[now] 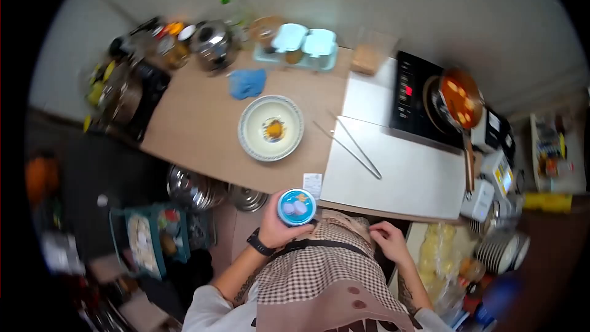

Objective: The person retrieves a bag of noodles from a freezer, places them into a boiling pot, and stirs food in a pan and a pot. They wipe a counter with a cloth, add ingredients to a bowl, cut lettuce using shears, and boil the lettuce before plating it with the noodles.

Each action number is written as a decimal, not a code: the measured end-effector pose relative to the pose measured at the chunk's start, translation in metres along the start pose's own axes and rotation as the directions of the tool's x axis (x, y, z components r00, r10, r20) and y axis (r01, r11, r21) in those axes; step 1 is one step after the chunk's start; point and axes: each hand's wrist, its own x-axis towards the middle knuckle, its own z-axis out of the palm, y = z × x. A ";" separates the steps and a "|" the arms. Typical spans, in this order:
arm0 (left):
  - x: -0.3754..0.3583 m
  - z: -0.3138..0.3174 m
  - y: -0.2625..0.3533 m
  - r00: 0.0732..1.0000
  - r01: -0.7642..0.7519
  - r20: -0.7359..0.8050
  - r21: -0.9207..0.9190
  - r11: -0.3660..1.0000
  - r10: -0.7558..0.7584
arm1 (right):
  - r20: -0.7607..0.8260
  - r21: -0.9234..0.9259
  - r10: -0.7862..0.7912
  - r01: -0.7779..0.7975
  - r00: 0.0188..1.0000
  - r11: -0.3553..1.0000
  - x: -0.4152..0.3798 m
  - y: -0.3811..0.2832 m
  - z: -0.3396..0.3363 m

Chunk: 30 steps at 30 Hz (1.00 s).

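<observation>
My left hand point(276, 229) is wrapped round a jar with a blue lid point(296, 207), held at the counter's front edge beside a small paper slip point(312, 184). My right hand point(388, 240) hangs near the apron at the right, its fingers loosely curled; whether anything is between them is too small to tell. Beyond the jar, a white bowl with a patterned rim point(252, 143) holds a small heap of orange-yellow powder point(274, 129). Metal tongs point(356, 154) lie spread on the white board point(393, 178) to the right of the bowl.
A pan of red sauce with pale pieces point(460, 99) sits on the induction cooker point(404, 93). Along the back stand a blue cloth point(247, 83), light-blue containers point(305, 42) and a metal kettle point(213, 43). Stacked plates point(499, 252) are at the lower right.
</observation>
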 end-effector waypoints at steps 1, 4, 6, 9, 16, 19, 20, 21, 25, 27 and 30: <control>0.003 -0.010 0.002 1.000 -0.009 0.016 0.046 0.999 0.008 | 0.033 -0.010 0.052 -0.052 0.998 0.999 0.002 0.001 0.017; 0.011 -0.036 -0.027 0.995 0.002 0.101 -0.095 0.995 0.007 | 0.148 -0.202 0.080 -0.049 0.986 0.978 0.000 0.017 0.053; 0.012 -0.051 -0.048 0.986 0.031 0.164 -0.224 0.974 0.006 | 0.186 -0.158 0.234 -0.206 0.954 0.966 -0.013 0.026 0.069; 0.022 -0.062 -0.066 0.970 0.091 0.241 -0.363 0.927 -0.001 | 0.103 -0.101 0.264 -0.254 0.959 0.962 -0.036 0.054 0.079; 0.067 -0.008 -0.029 0.891 0.106 0.434 -0.479 0.871 0.130 | -0.140 0.048 0.518 -0.516 0.844 0.855 -0.084 0.125 0.085; 0.074 0.030 0.001 0.879 0.053 0.440 -0.473 0.880 0.184 | -0.238 -0.062 0.518 -0.545 0.822 0.836 -0.099 0.107 0.053; 0.075 0.042 0.000 0.870 0.054 0.455 -0.472 0.880 0.191 | -0.277 -0.116 0.490 -0.535 0.826 0.837 -0.104 0.106 0.043; 0.075 0.056 0.003 0.863 0.055 0.466 -0.472 0.880 0.196 | -0.340 -0.160 0.396 -0.467 0.853 0.869 -0.107 0.114 0.034; 0.073 0.106 0.018 0.820 0.066 0.539 -0.423 0.904 0.192 | -0.488 -0.218 0.139 -0.274 0.862 0.937 -0.112 0.125 -0.006; 0.069 0.129 0.024 0.823 0.082 0.544 -0.403 0.912 0.166 | -0.504 -0.150 0.127 -0.231 0.854 0.961 -0.117 0.116 -0.023; 0.066 0.162 0.037 0.835 0.078 0.526 -0.403 0.912 0.161 | -0.499 -0.046 0.165 -0.216 0.851 0.975 -0.120 0.097 -0.072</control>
